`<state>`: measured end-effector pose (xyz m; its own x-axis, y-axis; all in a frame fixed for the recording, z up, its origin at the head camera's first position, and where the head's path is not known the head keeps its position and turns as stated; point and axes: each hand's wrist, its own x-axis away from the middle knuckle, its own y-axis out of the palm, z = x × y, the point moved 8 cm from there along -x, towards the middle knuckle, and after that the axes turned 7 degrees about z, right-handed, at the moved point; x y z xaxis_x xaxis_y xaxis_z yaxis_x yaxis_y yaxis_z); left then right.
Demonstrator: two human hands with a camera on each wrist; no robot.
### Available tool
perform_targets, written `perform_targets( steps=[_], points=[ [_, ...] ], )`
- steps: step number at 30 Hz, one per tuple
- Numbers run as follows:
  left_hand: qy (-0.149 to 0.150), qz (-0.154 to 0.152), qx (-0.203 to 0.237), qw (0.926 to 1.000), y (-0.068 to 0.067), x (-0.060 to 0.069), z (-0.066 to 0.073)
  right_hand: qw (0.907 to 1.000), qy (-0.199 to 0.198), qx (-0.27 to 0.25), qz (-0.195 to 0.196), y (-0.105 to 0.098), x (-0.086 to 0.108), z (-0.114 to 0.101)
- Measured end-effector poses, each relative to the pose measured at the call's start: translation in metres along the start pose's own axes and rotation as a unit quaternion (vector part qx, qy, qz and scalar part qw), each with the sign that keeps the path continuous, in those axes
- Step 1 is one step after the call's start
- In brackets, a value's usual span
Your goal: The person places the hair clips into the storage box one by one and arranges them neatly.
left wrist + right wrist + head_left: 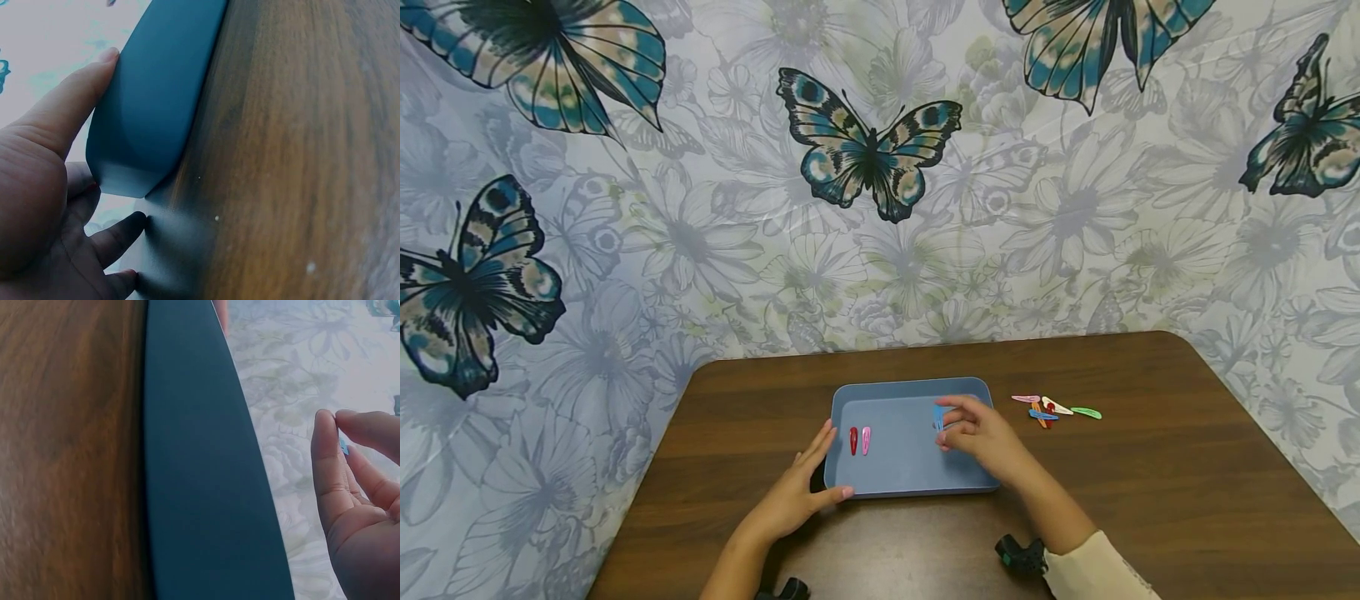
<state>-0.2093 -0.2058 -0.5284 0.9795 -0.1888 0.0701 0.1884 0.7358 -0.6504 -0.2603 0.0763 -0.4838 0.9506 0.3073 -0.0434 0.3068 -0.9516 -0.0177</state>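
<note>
Toward nine o'clock on the shallow, blue-grey, plastic-looking rectangular tray (902, 473), with twelve at its far edge, a slim dark-red hair clip (853, 441) and a slim pink hair clip (866, 441) lie side by side, apart, running lengthwise toward twelve. The left hand (796, 492) rests at eight o'clock, fingers fairly straight along the wall, thumb at the near rim. The right hand (981, 435), over the tray toward three o'clock, pinches what looks like a slim light-blue hair clip (937, 415) between thumb and fingertips; whether another lies beneath, I cannot tell. Outside, between two and three o'clock, a loose multicoloured clip heap (1043, 415) lies on the brown wood-grain table (1165, 483).

To handle this well, I would keep the pinch light, turn the clip parallel to its neighbours, lower it flat before releasing, and steady the tray without tipping it. No brand, label or writing is readable.
</note>
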Motion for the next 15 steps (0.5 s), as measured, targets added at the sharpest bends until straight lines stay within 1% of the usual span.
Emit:
perform_targets(
  steps=[10,15],
  points=[
    [-0.003,0.002,0.005,1.0000,-0.001,0.001,0.001,0.9998,0.008,0.002,-0.021,0.011,0.000,-0.001],
    [0.004,0.000,0.010,0.9999,0.000,0.001,0.001,0.9995,0.011,-0.003,-0.029,0.016,-0.001,0.000]
  ],
)
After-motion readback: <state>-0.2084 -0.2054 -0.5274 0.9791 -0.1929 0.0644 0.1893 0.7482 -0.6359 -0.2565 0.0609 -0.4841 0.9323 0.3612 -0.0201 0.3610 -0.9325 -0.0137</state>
